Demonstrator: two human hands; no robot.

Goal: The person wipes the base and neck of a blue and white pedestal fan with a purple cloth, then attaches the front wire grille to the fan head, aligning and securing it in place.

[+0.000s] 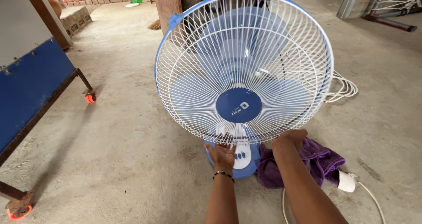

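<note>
Bare grey concrete floor (110,153) carries one blue-and-white plastic table fan (243,70), upright, its round white wire guard over pale blue blades and a dark blue centre cap. One left hand (222,155), fingers spread apart, lies flat on the fan's blue base. One right hand (289,139), fingers curled together, touches the guard's lower rim above one crumpled purple cloth (314,163). One white cord (343,87) lies coiled behind.

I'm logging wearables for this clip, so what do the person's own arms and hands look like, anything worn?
Both forearms are bare, with no sleeves and no gloves in view. The left hand has a thin dark beaded bracelet around the wrist. The right hand shows no bracelet or watch; rings cannot be made out.
</note>
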